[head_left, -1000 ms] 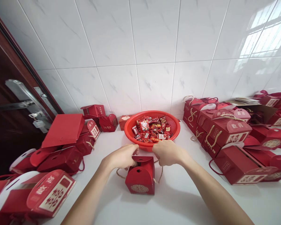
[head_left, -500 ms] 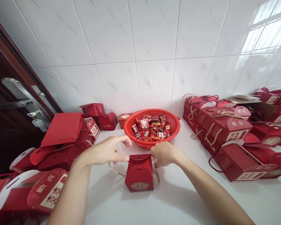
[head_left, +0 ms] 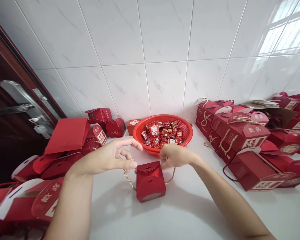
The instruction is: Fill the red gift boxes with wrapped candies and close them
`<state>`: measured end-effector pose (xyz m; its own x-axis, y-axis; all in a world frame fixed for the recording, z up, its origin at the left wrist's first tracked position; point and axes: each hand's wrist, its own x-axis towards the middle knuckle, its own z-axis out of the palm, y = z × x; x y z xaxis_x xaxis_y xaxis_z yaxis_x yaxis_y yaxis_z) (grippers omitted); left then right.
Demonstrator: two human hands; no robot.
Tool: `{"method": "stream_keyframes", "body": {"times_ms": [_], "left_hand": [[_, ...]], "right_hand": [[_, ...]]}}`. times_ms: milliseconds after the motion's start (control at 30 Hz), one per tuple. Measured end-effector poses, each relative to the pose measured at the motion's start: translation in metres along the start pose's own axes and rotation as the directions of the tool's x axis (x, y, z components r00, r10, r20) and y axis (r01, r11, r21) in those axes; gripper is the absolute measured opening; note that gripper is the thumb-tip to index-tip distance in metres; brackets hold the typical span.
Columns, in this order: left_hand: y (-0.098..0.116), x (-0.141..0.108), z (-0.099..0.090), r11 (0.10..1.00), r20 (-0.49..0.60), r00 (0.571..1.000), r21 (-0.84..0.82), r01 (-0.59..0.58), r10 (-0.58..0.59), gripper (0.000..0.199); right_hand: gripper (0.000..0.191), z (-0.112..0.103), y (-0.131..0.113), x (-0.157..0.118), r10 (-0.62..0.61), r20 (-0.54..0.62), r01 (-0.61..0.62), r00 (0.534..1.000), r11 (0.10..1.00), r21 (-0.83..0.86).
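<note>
Door [head_left: 5,133], dark, with metal handle [head_left: 22,100] and keys [head_left: 40,128]: stood beyond the bench's left side.

Open red box [head_left: 25,208], white inside its flap: lay at the left of the bench, nearer the viewer than the other left-hand boxes.

Flat-topped red box [head_left: 66,135]: sat behind it, among a heap of boxes.

Two small red boxes [head_left: 117,128]: stood by the bench's far edge, against the tiled wall [head_left: 125,90].

Left hand [head_left: 110,158]: thumb and forefinger parted wide, the thumb's tip by the small box's far left top corner; a cord [head_left: 130,180] looped beside the fingers, though whether they gripped it could not be told.

Small red box [head_left: 151,186]: stood upright on the bare middle of the bench [head_left: 190,213], between the hands, nearer the viewer than the basket. Its two flap holes lay apart. Judged best: square the flaps gently, keep both cords outside them, and brace the box low, since light card would likely slide or dent.

Red basket [head_left: 187,141] of wrapped sweets [head_left: 162,133]: stood near the far edge.

Right hand [head_left: 176,156]: curled narrow at the small box's far right corner; fingertips hidden, hold uncertain.

Stacked boxes [head_left: 240,136], some roped: ranged along the bench's right.
</note>
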<state>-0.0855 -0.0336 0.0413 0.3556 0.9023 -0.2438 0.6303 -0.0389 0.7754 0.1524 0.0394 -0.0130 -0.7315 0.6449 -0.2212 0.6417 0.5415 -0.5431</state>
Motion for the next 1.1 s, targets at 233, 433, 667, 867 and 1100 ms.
{"method": "stream_keyframes", "body": {"times_ms": [233,433,667,867,1100], "left_hand": [[0.005,0.0,0.001,0.98,-0.099,0.993,-0.179,-0.086,0.069,0.058],[0.01,0.006,0.021,0.836,-0.231,0.907,-0.358,-0.415,0.351,0.06],[0.017,0.009,0.052,0.789,-0.243,0.857,-0.336,-0.514,0.455,0.083],[0.021,0.007,0.062,0.745,-0.261,0.822,-0.348,-0.57,0.507,0.086],[0.021,0.014,0.06,0.727,-0.3,0.807,-0.352,-0.589,0.508,0.079]], "right_hand": [[0.019,-0.026,0.007,-0.02,-0.144,-0.189,0.229,0.971,0.782,0.58],[0.02,-0.025,-0.005,-0.033,-0.169,-0.356,0.38,0.919,0.613,0.692],[0.027,-0.008,-0.025,-0.037,-0.093,-0.561,0.443,0.823,0.723,0.531],[0.017,0.001,-0.036,-0.041,-0.048,-0.69,0.326,0.722,0.903,0.279],[0.013,-0.003,-0.031,-0.042,-0.008,-0.796,0.355,0.605,0.898,0.26]]}}
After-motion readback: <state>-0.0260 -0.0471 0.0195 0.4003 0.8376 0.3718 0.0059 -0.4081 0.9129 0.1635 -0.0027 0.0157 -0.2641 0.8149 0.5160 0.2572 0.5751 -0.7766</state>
